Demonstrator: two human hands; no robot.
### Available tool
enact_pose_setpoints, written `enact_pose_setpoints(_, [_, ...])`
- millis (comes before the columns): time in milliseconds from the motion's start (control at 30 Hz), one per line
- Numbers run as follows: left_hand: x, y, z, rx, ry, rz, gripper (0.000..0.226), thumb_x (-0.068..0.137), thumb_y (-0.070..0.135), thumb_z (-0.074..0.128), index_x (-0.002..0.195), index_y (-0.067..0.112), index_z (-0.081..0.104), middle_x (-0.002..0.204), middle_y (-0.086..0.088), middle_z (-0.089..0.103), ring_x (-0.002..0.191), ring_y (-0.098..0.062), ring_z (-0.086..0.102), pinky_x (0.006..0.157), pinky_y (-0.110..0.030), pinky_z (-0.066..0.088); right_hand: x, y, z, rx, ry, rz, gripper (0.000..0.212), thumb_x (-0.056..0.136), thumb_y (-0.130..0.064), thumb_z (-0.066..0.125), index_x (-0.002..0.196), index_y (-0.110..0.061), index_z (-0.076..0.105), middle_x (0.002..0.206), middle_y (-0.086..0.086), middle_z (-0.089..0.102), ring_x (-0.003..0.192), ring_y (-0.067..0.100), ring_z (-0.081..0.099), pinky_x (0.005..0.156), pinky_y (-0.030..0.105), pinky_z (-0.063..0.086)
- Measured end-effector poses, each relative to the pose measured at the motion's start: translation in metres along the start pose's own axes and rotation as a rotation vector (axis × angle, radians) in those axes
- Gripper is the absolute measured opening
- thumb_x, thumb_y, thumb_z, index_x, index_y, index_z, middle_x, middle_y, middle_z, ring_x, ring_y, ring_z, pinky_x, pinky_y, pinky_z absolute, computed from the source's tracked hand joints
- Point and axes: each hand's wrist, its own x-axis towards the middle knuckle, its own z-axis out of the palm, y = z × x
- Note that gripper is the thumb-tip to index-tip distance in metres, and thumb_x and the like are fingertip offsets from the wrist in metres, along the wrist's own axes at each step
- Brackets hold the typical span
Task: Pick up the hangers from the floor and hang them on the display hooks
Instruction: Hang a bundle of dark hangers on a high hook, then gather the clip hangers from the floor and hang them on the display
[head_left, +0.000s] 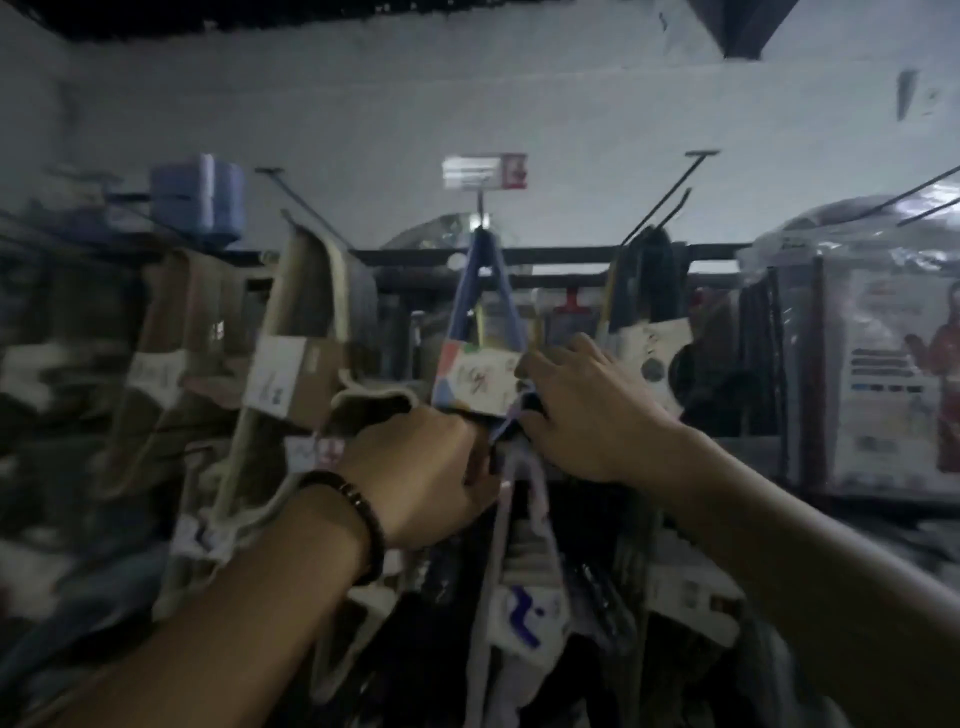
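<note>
I am wearing a dark bracelet (358, 512). Blue hangers (480, 291) are carrying a white card (478, 382) patched red and blue. Beige hangers (306, 291) are showing left, a blue box (197, 195) above, against a white wall (363, 104).

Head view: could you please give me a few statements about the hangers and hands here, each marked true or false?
1. A blue hanger bundle hangs from the centre hook. True.
2. The bracelet is on the right wrist. False: it is on the left wrist.
3. A beige hanger bundle hangs left of the blue one. True.
4. Both hands are down at the floor. False: the left hand and right hand are raised at the display, by the blue bundle's label.
</note>
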Motion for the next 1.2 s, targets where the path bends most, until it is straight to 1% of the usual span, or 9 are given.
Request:
enact_pose_setpoints(100, [-0.102, -0.049, 0.022, -0.048, -0.140, -0.136, 0.036, 0.098, 0.063, 0.054, 0.093, 0.029, 0.066, 0.084, 0.006, 0.070, 0.076, -0.016, 0.065, 0.067, -0.035, 0.057, -0.027, -0.095, 0.030, 0.154, -0.021, -0.103, 0.037, 0.096, -0.044, 0.048, 0.126, -0.024, 0.056, 0.120, 0.001, 0.061, 0.117, 0.026, 0.048, 0.097, 0.045, 0.046])
enact_pose_setpoints(233, [-0.253, -0.113, 0.059, -0.096, -0.273, -0.418, 0.040, 0.095, 0.067, 0.051, 0.091, 0.028, 0.062, 0.089, 0.006, 0.069, 0.085, -0.018, 0.068, 0.075, -0.035, 0.058, -0.071, -0.227, 0.087, 0.344, -0.122, -0.248, 0.038, 0.101, -0.049, 0.049, 0.130, -0.026, 0.056, 0.129, -0.001, 0.055, 0.121, 0.025, 0.045, 0.101, 0.043, 0.046])
enact_pose_setpoints(367, [-0.436, -0.144, 0.097, -0.236, -0.519, -0.754, 0.029, 0.099, 0.053, 0.059, 0.082, 0.030, 0.053, 0.080, 0.006, 0.058, 0.092, -0.020, 0.068, 0.075, -0.030, 0.045, -0.145, -0.383, 0.155, 0.581, -0.392, -0.395, 0.034, 0.102, -0.049, 0.051, 0.128, -0.029, 0.058, 0.131, -0.003, 0.048, 0.122, 0.024, 0.044, 0.102, 0.042, 0.047])
enact_pose_setpoints(433, [-0.544, -0.148, 0.119, -0.357, -0.635, -0.960, 0.024, 0.100, 0.053, 0.059, 0.093, 0.030, 0.061, 0.092, 0.006, 0.065, 0.097, -0.021, 0.068, 0.084, -0.032, 0.052, -0.194, -0.464, 0.182, 0.692, -0.544, -0.471, 0.031, 0.102, -0.049, 0.049, 0.122, -0.028, 0.060, 0.124, -0.003, 0.050, 0.116, 0.022, 0.049, 0.097, 0.041, 0.051])
enact_pose_setpoints(533, [-0.688, -0.131, 0.143, -0.447, -0.704, -1.253, 0.027, 0.095, 0.059, 0.058, 0.102, 0.033, 0.064, 0.106, 0.005, 0.073, 0.104, -0.021, 0.070, 0.089, -0.036, 0.055, -0.264, -0.562, 0.214, 0.804, -0.787, -0.551, 0.025, 0.101, -0.043, 0.057, 0.119, -0.026, 0.060, 0.120, -0.004, 0.055, 0.110, 0.020, 0.055, 0.093, 0.036, 0.052])
enact_pose_setpoints(667, [-0.815, -0.093, 0.152, -0.596, -0.742, -1.595, 0.021, 0.099, 0.054, 0.058, 0.098, 0.034, 0.064, 0.103, 0.006, 0.074, 0.091, -0.015, 0.068, 0.086, -0.035, 0.058, -0.344, -0.670, 0.251, 0.799, -1.155, -0.750, 0.027, 0.099, -0.041, 0.059, 0.119, -0.024, 0.063, 0.120, 0.000, 0.057, 0.116, 0.023, 0.057, 0.095, 0.037, 0.049])
enact_pose_setpoints(833, [-0.896, -0.086, 0.168, -0.732, -0.805, -1.867, 0.028, 0.100, 0.055, 0.056, 0.114, 0.034, 0.067, 0.118, 0.003, 0.071, 0.103, -0.016, 0.068, 0.093, -0.037, 0.059, -0.386, -0.781, 0.286, 0.795, -1.411, -0.912, 0.029, 0.102, -0.037, 0.059, 0.122, -0.017, 0.065, 0.123, 0.007, 0.060, 0.115, 0.026, 0.060, 0.098, 0.037, 0.050])
enact_pose_setpoints(1067, [-0.976, -0.161, 0.228, -0.862, -0.712, -2.193, 0.035, 0.103, 0.050, 0.055, 0.125, 0.026, 0.068, 0.129, -0.001, 0.069, 0.116, -0.020, 0.065, 0.101, -0.034, 0.053, -0.429, -0.939, 0.379, 0.679, -1.721, -1.003, 0.022, 0.097, -0.043, 0.060, 0.104, -0.024, 0.066, 0.108, -0.001, 0.067, 0.100, 0.015, 0.064, 0.086, 0.032, 0.055])
enact_pose_setpoints(1200, [-1.042, -0.214, 0.280, -0.871, -0.558, -2.417, 0.031, 0.104, 0.046, 0.055, 0.121, 0.024, 0.069, 0.120, -0.002, 0.073, 0.108, -0.020, 0.068, 0.096, -0.034, 0.056, -0.451, -1.026, 0.432, 0.565, -1.822, -1.000, 0.015, 0.099, -0.037, 0.059, 0.098, -0.023, 0.065, 0.103, -0.002, 0.068, 0.095, 0.017, 0.064, 0.084, 0.032, 0.054])
